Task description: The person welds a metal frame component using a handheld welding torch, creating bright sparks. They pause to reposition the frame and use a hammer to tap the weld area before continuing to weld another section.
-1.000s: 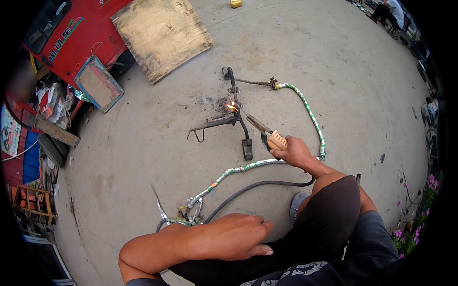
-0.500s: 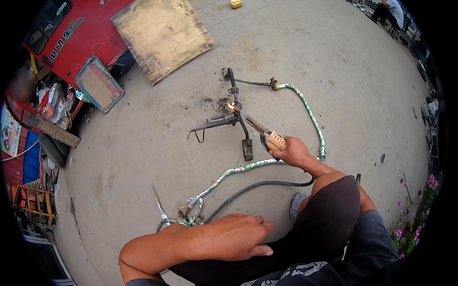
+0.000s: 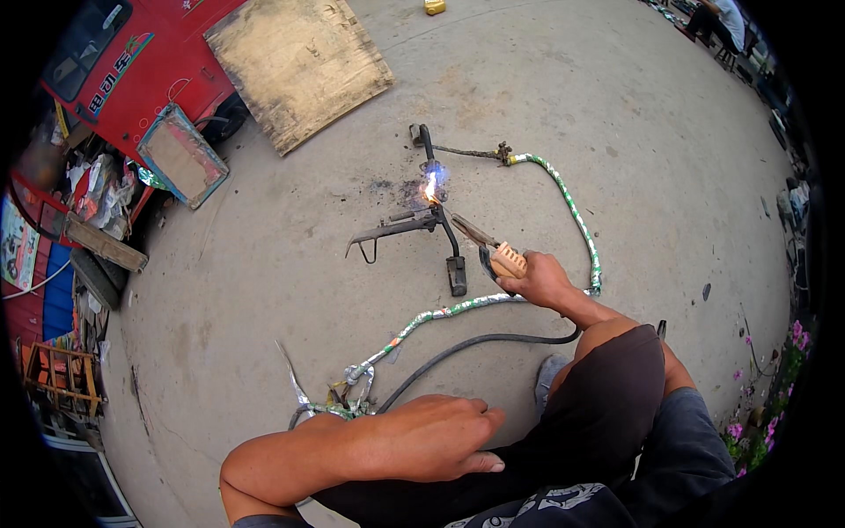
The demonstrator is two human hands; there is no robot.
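My right hand [image 3: 537,280] is wrapped round the pale ribbed handle of a welding electrode holder [image 3: 509,260]. The holder's jaws [image 3: 473,231] point toward a black metal stand with footrests [image 3: 443,231] lying on the ground. Between jaws and metal, the rod is too thin to make out clearly. A bright arc [image 3: 431,189] with bluish smoke burns at the stand's crossbar and hides the joint there. My left hand [image 3: 453,436] lies over my thigh, fingers loosely bent, thumb apart, holding nothing; its fingertips are partly hidden.
A tape-wrapped cable [image 3: 576,216] runs from a clamp [image 3: 503,154] near the stand round toward my feet. A black cable [image 3: 475,341] curves beside it. A wooden board [image 3: 299,70] leans by a red vehicle [image 3: 167,70]. Clutter lines the left; a person [image 3: 726,22] sits far right.
The small orange flame at the crossbar has grown into a bright white-blue arc with smoke. Both hands and the electrode holder stay nearly where they were.
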